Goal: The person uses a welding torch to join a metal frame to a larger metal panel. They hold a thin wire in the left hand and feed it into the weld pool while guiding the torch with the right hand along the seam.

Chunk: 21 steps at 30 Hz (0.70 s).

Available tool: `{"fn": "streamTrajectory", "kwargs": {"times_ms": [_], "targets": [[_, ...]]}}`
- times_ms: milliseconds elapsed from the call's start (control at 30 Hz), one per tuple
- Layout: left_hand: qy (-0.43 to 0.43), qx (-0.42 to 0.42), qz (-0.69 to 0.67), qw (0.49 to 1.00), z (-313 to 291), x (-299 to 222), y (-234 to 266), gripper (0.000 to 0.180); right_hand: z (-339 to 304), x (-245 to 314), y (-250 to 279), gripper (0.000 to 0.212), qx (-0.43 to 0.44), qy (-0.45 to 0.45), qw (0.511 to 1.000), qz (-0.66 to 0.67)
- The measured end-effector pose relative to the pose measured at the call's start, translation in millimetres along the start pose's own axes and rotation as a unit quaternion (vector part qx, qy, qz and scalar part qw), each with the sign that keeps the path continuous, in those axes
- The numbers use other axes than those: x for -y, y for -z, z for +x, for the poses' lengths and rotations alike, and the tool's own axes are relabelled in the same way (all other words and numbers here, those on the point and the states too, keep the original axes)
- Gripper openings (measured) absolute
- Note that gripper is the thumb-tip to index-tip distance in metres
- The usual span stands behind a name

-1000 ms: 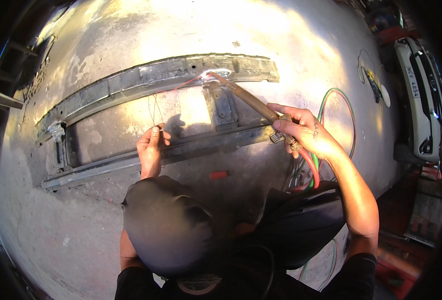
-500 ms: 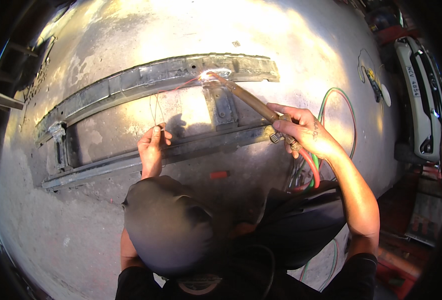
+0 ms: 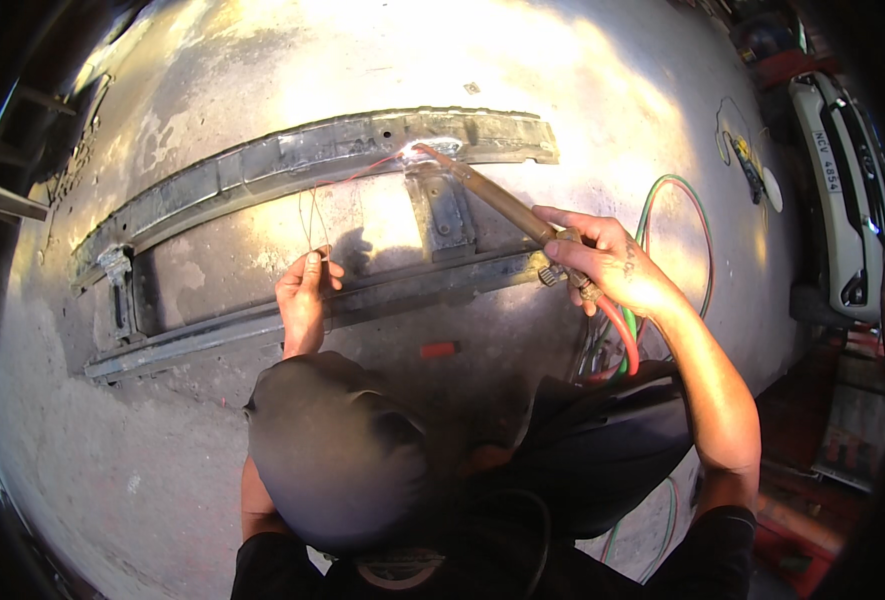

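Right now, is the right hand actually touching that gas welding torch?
Touching. The head view shows the right hand gripping the gas welding torch, its thumb lying across it beside a valve knob.

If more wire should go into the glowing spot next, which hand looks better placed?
Left, likely: the left hand pinches the thin wire, whose far end reaches the glowing spot; the right hand is occupied holding the torch.

The right hand [image 3: 617, 265] gripped a brass-coloured torch [image 3: 500, 204], its tip close to a pale patch on a curved metal beam [image 3: 262, 160], just above a short bracket [image 3: 440, 212]. The left hand [image 3: 303, 290] pinched a thin bent wire [image 3: 360, 176] reaching that patch. Red and green hoses [image 3: 628, 340] trailed from the torch; a red cylindrical piece [image 3: 439, 350] lay on the floor [image 3: 172, 430], near a straight bar [image 3: 392, 292].
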<state>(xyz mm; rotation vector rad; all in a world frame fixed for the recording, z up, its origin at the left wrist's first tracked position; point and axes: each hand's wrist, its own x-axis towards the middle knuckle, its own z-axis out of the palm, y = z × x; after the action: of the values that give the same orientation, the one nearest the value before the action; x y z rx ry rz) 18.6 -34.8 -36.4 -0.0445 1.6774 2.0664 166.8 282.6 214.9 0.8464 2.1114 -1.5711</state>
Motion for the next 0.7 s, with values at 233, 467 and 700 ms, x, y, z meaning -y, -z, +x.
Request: {"fn": "streamTrajectory", "kwargs": {"times_ms": [233, 467, 700], "targets": [[0.000, 0.001, 0.010, 1.000, 0.2, -1.6, -1.6, 0.036, 0.4, -0.3, 0.0, 0.058, 0.003, -0.003, 1.000, 0.004], [0.009, 0.003, 0.014, 1.000, -0.7, -3.8, -3.3, 0.036, 0.4, -2.3, 0.9, 0.060, 0.001, -0.003, 1.000, 0.003], [0.005, 0.007, 0.012, 1.000, 0.3, -1.3, -1.9, 0.036, 0.8, -2.7, 1.3, 0.060, 0.001, -0.002, 1.000, -0.002]]}}
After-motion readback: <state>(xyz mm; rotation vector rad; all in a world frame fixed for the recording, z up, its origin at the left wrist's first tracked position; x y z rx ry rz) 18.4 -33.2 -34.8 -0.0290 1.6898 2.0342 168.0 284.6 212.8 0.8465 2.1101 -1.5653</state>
